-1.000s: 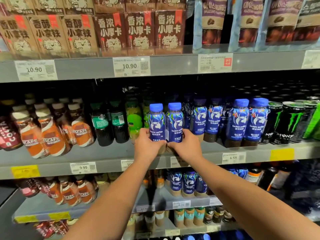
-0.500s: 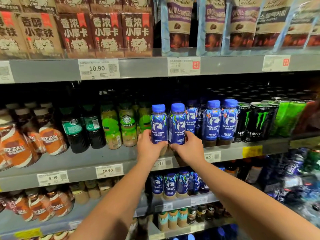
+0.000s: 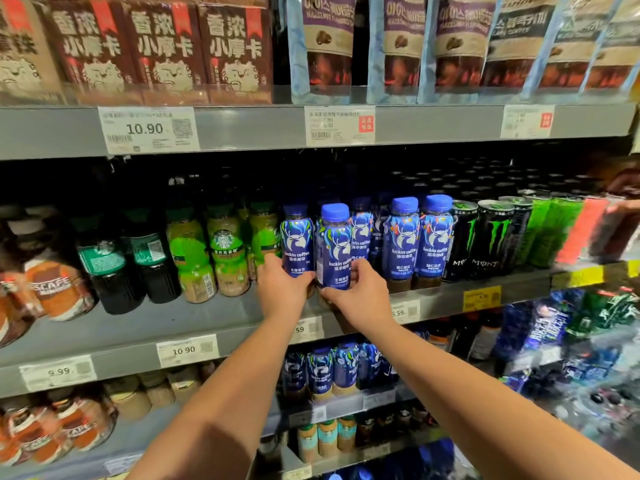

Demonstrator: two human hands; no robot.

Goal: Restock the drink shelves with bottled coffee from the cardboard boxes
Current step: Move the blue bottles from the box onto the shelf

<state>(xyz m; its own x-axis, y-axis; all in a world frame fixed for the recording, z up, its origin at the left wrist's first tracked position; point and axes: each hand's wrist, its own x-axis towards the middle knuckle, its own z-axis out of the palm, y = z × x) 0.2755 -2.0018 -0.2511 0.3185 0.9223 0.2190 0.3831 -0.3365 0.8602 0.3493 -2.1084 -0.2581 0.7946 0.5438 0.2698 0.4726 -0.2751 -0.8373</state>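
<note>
Two blue-capped coffee bottles with blue deer labels stand side by side on the middle grey shelf (image 3: 221,317). My left hand (image 3: 282,289) grips the lower part of the left bottle (image 3: 296,240), which sits a little deeper under the shelf's shadow. My right hand (image 3: 360,296) grips the base of the right bottle (image 3: 333,244), nearer the shelf's front edge. More bottles of the same blue coffee (image 3: 419,237) stand in rows just to the right. No cardboard box is in view.
Green-labelled coffee bottles (image 3: 227,252) and dark bottles stand left of my hands, orange ones (image 3: 57,285) farther left. Black energy-drink cans (image 3: 491,237) fill the right. Cartons and coffee bags line the top shelf; more blue bottles (image 3: 332,368) sit on the shelf below.
Both hands have pushed the two bottles further back onto the shelf, the left bottle deeper than the right. The camera has shifted right and closer.
</note>
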